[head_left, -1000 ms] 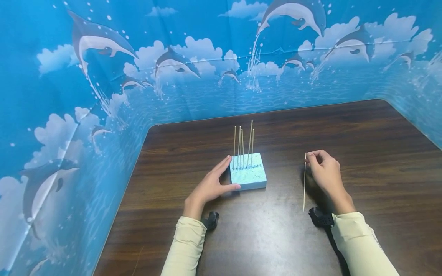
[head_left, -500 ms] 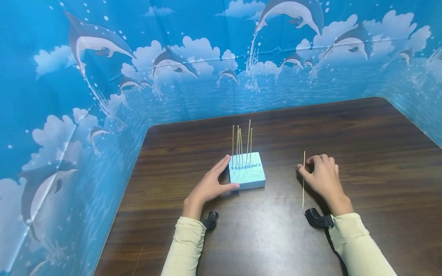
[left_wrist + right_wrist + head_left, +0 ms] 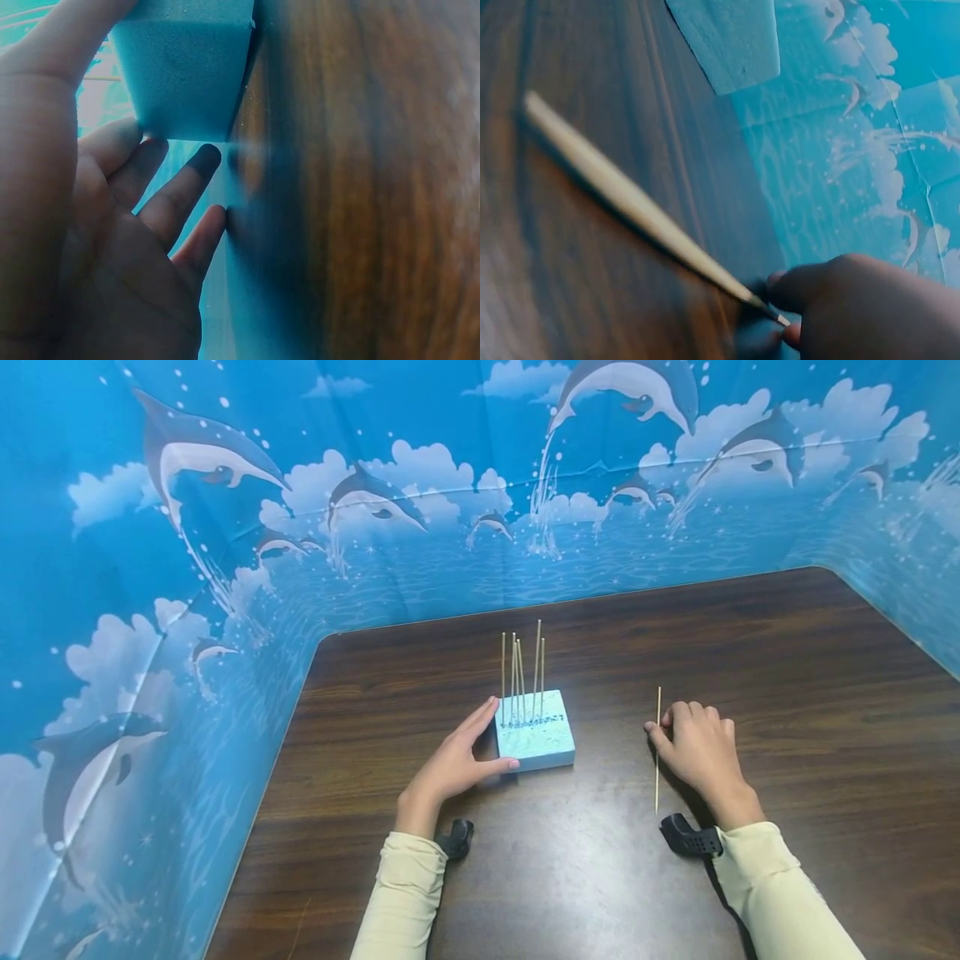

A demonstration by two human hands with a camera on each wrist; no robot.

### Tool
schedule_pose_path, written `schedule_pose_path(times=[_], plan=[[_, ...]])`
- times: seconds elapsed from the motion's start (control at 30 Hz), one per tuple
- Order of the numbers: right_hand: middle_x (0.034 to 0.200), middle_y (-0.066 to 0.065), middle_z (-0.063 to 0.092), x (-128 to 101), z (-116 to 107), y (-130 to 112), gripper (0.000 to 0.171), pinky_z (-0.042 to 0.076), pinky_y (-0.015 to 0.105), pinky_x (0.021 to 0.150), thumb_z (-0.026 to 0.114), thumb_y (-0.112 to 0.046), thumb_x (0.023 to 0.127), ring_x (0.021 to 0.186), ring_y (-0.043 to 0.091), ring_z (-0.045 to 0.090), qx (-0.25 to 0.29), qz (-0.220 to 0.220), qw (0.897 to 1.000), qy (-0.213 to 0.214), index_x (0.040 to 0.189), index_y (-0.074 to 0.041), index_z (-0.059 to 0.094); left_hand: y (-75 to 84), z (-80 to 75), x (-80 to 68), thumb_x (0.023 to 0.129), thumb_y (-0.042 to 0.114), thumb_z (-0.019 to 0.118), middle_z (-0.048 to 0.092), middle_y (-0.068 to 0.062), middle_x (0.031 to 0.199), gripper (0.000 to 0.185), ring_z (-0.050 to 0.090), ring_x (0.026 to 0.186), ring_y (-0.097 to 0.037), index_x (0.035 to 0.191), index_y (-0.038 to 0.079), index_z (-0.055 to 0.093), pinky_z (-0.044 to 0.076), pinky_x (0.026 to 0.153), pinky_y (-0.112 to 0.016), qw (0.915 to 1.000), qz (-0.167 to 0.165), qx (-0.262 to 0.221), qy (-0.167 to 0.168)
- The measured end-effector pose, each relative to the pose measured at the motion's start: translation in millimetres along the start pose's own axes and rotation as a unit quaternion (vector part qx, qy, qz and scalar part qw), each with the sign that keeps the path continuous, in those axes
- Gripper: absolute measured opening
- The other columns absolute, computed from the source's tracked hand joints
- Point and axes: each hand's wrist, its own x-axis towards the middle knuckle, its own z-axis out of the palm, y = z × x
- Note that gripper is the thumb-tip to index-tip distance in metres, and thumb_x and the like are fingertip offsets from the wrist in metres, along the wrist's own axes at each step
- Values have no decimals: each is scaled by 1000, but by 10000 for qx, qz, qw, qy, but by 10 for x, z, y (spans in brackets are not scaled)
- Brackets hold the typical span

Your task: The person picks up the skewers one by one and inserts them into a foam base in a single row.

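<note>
On the table stands a pale blue foam block [image 3: 536, 743] with several thin wooden sticks [image 3: 521, 681] upright in its top, along a row of dark specks. My left hand [image 3: 450, 768] holds the block at its left side, thumb on the near face and index finger at the far left corner; in the left wrist view, other fingers [image 3: 176, 199] spread beside it. Farther right, one loose wooden stick [image 3: 657, 777] lies along the table. My right hand [image 3: 701, 747] pinches it between thumb and finger, toward its far half. The right wrist view shows the stick's near end free.
The brown wood-grain table [image 3: 585, 877] has its back edge against a blue dolphin-print cloth [image 3: 450, 552]. More of the cloth hangs at the left and right. A black band [image 3: 690, 837] sits on the right wrist and another black piece [image 3: 457, 839] on the left.
My right hand has slid from the loose stick's far tip down toward its middle, while the stick stays in place. The left hand and block have not moved; the view has shifted slightly.
</note>
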Motion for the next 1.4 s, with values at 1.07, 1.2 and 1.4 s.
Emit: schedule_pose_path(times=[1.07, 1.2, 1.4], plan=[[61, 7, 58, 503, -489, -1129, 4, 33, 15, 49, 61, -5, 79, 53, 15, 47, 2326, -541, 9499, 2015, 76, -2, 62, -27, -49, 3, 79, 64, 72, 14, 10, 166, 102, 16, 152, -16, 159, 33, 17, 23, 119, -53, 9999, 66, 5, -119], [64, 10, 61, 576, -441, -1284, 2, 35, 11, 51, 62, 1, 78, 55, 13, 49, 2662, -1126, 9290, 2309, 78, 0, 61, -27, -51, 12, 80, 65, 71, 14, 10, 166, 102, 16, 152, -16, 159, 32, 18, 23, 120, -51, 9998, 116, 18, -133], [68, 12, 62, 615, -306, -1391, 4, 37, 8, 55, 61, 4, 78, 59, 15, 53, 2941, -1501, 9154, 2301, 79, 0, 60, -20, -41, 10, 80, 65, 71, 14, 10, 166, 102, 16, 152, -15, 159, 31, 18, 23, 120, -51, 9999, 75, 26, -109]])
